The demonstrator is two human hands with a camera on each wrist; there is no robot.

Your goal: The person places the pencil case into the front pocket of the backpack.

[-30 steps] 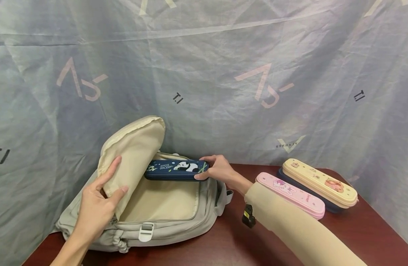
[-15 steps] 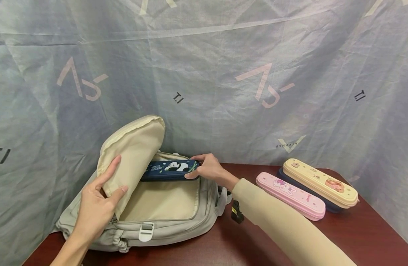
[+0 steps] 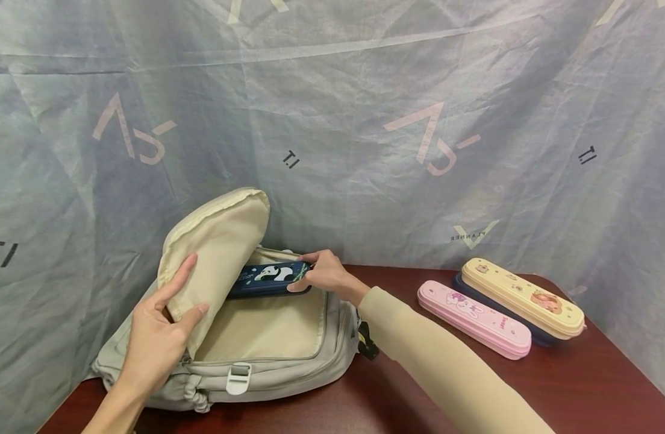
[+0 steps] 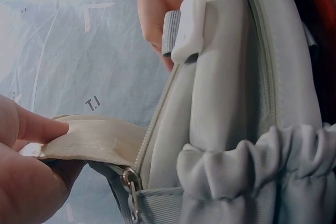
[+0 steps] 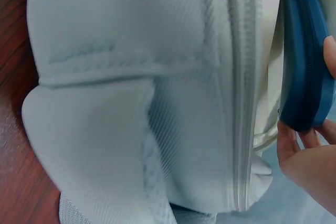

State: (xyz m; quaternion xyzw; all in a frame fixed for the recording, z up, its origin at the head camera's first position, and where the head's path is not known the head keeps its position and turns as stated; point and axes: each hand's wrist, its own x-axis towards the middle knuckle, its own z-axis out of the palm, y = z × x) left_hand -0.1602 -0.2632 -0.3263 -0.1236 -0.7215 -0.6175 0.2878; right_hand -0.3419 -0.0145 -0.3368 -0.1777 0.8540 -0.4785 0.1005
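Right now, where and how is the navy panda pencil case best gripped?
Grip the navy panda pencil case across its narrow, exposed right end, probably from the right, as the right hand does; in the head view, the raised backpack flap hides the left end.

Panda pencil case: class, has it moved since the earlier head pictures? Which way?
Yes. Gripped by the right hand, the panda pencil case has moved toward the picture's left, judged against the white buckle.

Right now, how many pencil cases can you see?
4: panda case in the right hand; pink case on the table; yellow case on a navy case. The bag may hide more.
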